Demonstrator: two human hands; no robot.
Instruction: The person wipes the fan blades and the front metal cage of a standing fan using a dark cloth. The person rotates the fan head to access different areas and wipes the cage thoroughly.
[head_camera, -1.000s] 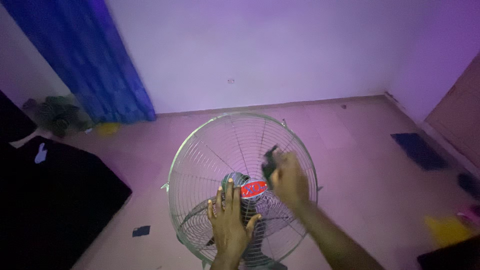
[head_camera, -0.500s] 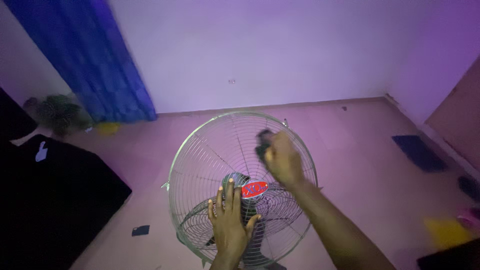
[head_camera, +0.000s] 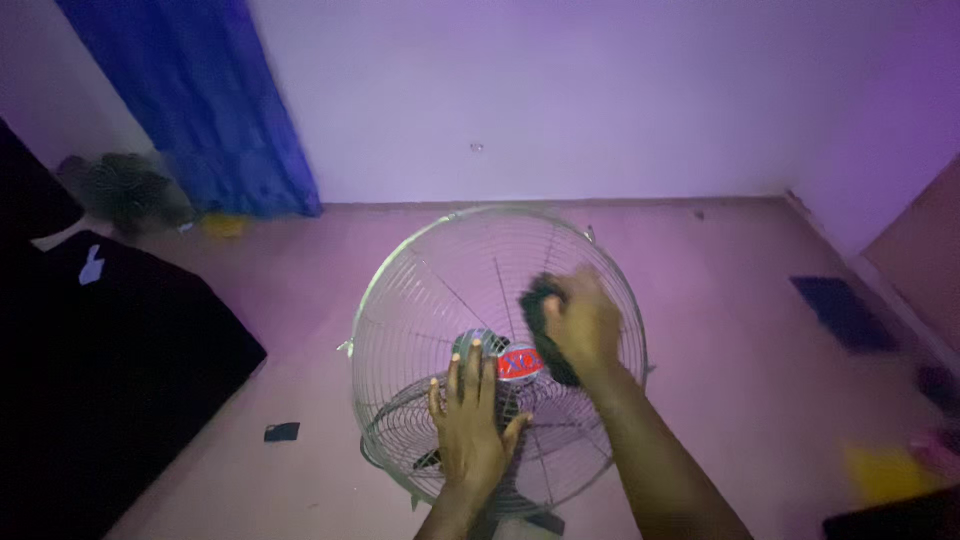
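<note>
right hand (head_camera: 585, 325) clenches dark cloth (head_camera: 541, 312) at grille's 2 o'clock | left hand (head_camera: 472, 425) flat, open, on fan grille (head_camera: 420, 300) | brace firmly, wipe along wires

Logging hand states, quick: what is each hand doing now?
Left hand: open, flat on the fan grille.
Right hand: closed on a dark cloth.

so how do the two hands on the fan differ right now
The left hand lies flat and empty on the lower grille, fingers spread; the right hand is curled around a dark cloth. The left hand sits below the red centre badge; the right hand is above and to its right. Both press on the fan grille.
</note>
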